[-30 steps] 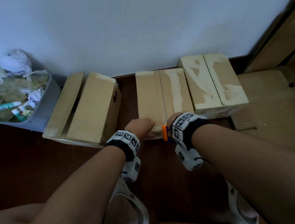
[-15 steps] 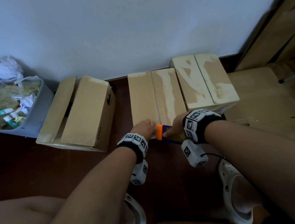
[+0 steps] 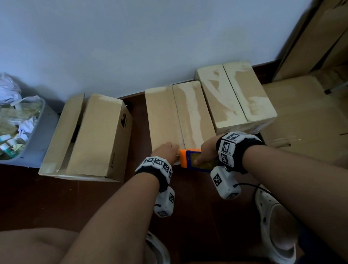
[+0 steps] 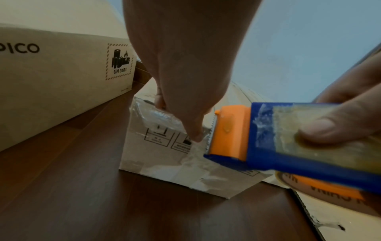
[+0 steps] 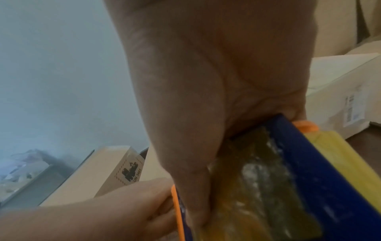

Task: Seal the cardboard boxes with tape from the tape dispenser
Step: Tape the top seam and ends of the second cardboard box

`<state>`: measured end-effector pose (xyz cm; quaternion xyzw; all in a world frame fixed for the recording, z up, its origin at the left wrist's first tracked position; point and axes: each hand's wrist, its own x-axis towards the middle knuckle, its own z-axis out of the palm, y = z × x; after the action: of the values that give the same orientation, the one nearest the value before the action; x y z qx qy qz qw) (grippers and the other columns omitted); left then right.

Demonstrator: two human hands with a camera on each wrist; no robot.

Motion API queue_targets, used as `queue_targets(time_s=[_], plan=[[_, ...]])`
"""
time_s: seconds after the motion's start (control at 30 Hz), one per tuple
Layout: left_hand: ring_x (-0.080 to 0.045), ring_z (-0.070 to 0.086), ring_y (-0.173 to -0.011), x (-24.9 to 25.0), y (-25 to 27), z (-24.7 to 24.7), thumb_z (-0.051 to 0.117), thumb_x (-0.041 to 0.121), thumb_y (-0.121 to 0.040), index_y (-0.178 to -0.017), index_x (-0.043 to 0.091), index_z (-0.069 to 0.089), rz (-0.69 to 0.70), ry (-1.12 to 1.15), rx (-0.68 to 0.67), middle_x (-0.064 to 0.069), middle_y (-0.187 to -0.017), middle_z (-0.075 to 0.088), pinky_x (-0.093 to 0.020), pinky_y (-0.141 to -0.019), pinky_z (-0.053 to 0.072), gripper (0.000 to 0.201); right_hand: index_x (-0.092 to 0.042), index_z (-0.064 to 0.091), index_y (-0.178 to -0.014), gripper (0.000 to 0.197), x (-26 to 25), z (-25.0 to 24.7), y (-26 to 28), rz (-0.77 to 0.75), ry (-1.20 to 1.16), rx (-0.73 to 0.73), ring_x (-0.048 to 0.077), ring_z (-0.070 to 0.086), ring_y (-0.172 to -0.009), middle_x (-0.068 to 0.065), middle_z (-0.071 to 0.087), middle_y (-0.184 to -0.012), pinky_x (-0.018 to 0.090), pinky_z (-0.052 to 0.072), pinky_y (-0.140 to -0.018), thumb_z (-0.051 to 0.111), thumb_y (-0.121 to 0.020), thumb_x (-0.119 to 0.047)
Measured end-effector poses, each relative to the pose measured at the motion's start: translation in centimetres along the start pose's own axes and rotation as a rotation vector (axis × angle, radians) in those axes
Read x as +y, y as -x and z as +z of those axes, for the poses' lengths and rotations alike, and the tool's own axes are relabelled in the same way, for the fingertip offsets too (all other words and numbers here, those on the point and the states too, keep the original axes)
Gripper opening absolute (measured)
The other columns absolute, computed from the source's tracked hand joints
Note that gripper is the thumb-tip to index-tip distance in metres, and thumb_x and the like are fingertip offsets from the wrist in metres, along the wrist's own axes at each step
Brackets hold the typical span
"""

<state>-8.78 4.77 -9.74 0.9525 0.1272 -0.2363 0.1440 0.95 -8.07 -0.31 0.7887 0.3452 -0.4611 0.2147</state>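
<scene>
Three cardboard boxes stand along the wall. The middle box (image 3: 168, 116) has both flaps closed. My left hand (image 3: 166, 150) lies on its front top edge. In the left wrist view the thumb (image 4: 195, 135) presses clear tape (image 4: 198, 163) flat onto the box's front face (image 4: 156, 156). My right hand (image 3: 207, 150) grips the blue and orange tape dispenser (image 3: 190, 158) just in front of that box, with the orange serrated end (image 4: 228, 132) close beside my left thumb. In the right wrist view my right thumb lies along the dispenser (image 5: 309, 187).
The left box (image 3: 93, 135) has a flap standing open; the right box (image 3: 235, 97) is closed. A grey bin (image 3: 37, 137) full of rubbish stands at far left. Flattened cardboard (image 3: 308, 122) lies on the dark floor at right. My white shoes (image 3: 277, 227) are below.
The right hand has drawn the dispenser back off the middle box's top, down past its front edge. The left hand has stayed at that front edge. My head has tilted slightly.
</scene>
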Motion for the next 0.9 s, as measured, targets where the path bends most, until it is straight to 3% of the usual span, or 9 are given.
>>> queue_targets(time_s=[0.17, 0.23, 0.3, 0.4, 0.53, 0.67, 0.77, 0.9], plan=[[-0.032, 0.052, -0.112, -0.3, -0.2, 0.0, 0.049, 0.031, -0.097, -0.119, 0.007, 0.048, 0.009, -0.008, -0.022, -0.015, -0.122, 0.05, -0.04, -0.09, 0.044, 0.033, -0.01, 0.058, -0.093, 0.053, 0.7, 0.7, -0.4, -0.022, 0.026, 0.07, 0.02, 0.053, -0.069, 0.002, 0.051, -0.069, 0.033, 0.044, -0.071, 0.048, -0.09, -0.062], [-0.033, 0.052, -0.112, -0.5, -0.3, 0.0, 0.05, 0.031, -0.097, -0.119, 0.006, 0.048, 0.015, -0.009, -0.023, -0.015, -0.122, 0.05, -0.04, -0.091, 0.044, 0.034, -0.01, 0.055, -0.08, 0.053, 1.1, 0.8, -0.5, -0.024, 0.029, 0.093, 0.018, 0.05, -0.062, 0.002, 0.05, -0.068, 0.033, 0.042, -0.07, 0.049, -0.09, -0.061], [-0.033, 0.052, -0.112, -0.5, -0.3, 0.0, 0.051, 0.03, -0.096, -0.119, 0.005, 0.048, 0.022, -0.009, -0.022, -0.016, -0.122, 0.05, -0.039, -0.091, 0.043, 0.034, -0.013, 0.051, -0.073, 0.052, 1.4, 1.0, -0.7, -0.02, 0.022, 0.096, 0.02, 0.053, -0.068, 0.002, 0.052, -0.069, 0.034, 0.043, -0.07, 0.05, -0.089, -0.063], [-0.033, 0.052, -0.111, -0.6, -0.2, -0.1, 0.052, 0.027, -0.096, -0.117, 0.004, 0.048, 0.035, -0.015, -0.016, -0.015, -0.12, 0.05, -0.039, -0.09, 0.042, 0.032, -0.014, 0.051, -0.071, 0.051, 1.8, 1.5, -1.2, -0.031, -0.01, 0.103, 0.02, 0.052, -0.065, 0.003, 0.053, -0.069, 0.035, 0.045, -0.07, 0.052, -0.088, -0.063], [-0.033, 0.052, -0.11, -0.6, -0.1, -0.1, 0.05, 0.024, -0.096, -0.116, 0.003, 0.048, 0.034, -0.036, -0.015, -0.017, -0.12, 0.05, -0.039, -0.088, 0.042, 0.029, -0.011, 0.06, -0.089, 0.052, 2.4, 1.9, -1.4, -0.045, -0.049, 0.118, 0.022, 0.054, -0.07, 0.003, 0.053, -0.069, 0.034, 0.045, -0.069, 0.052, -0.088, -0.062], [-0.035, 0.052, -0.109, -0.8, -0.1, 0.1, 0.052, 0.021, -0.095, -0.116, 0.002, 0.047, 0.056, -0.051, -0.002, -0.018, -0.119, 0.05, -0.039, -0.088, 0.04, 0.029, -0.01, 0.061, -0.095, 0.055, 3.4, 2.3, -1.7, -0.049, -0.079, 0.131, 0.022, 0.054, -0.071, 0.002, 0.052, -0.068, 0.035, 0.047, -0.069, 0.051, -0.087, -0.064], [-0.034, 0.054, -0.106, -1.0, 0.0, 0.3, 0.055, 0.021, -0.093, -0.113, 0.003, 0.049, 0.067, -0.043, 0.017, -0.017, -0.115, 0.05, -0.039, -0.087, 0.042, 0.027, -0.011, 0.058, -0.089, 0.053, 3.8, 2.5, -2.0, -0.053, -0.094, 0.142, 0.02, 0.052, -0.065, 0.002, 0.052, -0.067, 0.034, 0.046, -0.068, 0.051, -0.087, -0.064], [-0.033, 0.054, -0.103, -1.0, 0.1, 0.4, 0.055, 0.023, -0.093, -0.113, 0.003, 0.049, 0.073, -0.049, 0.032, -0.016, -0.113, 0.051, -0.04, -0.086, 0.043, 0.028, -0.012, 0.05, -0.071, 0.051, 4.7, 2.9, -1.9, -0.06, -0.086, 0.164, 0.017, 0.043, -0.052, 0.002, 0.047, -0.062, 0.029, 0.038, -0.053, 0.052, -0.089, -0.06]])
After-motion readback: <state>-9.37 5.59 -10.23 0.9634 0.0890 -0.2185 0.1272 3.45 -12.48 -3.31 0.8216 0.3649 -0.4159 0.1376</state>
